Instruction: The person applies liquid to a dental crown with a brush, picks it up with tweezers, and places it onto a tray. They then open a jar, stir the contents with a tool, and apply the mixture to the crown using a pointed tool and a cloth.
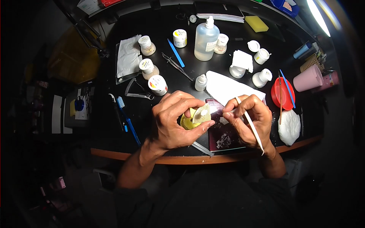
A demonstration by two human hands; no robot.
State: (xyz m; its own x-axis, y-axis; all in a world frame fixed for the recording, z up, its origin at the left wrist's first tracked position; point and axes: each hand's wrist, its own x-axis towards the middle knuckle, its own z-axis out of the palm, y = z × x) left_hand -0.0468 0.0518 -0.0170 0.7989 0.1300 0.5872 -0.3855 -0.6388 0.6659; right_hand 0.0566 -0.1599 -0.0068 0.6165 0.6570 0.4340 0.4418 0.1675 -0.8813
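Note:
Between the thumb and fingers of my left hand (171, 119) is a pale perforated piece (201, 115) with a small white lump on it. Something yellow (186, 122) shows just behind it, partly hidden by the fingers. My right hand (253, 119) is closed around a thin white stick-like tool (251, 124), which slants down to the right. Its thumb and index finger are pinched beside the perforated piece, with a small gap between; whether they hold something more is too small to tell. Below the hands lies a dark red pad (216, 142) with whitish scraps.
Several jars and a large clear bottle (206, 41) stand beyond my hands. A white sheet (224, 85) lies behind the pad. To the right are a red bowl (276, 99) with brushes across it, a pink cup (304, 79) and white tissue (289, 129). A blue toothbrush (128, 121) lies left.

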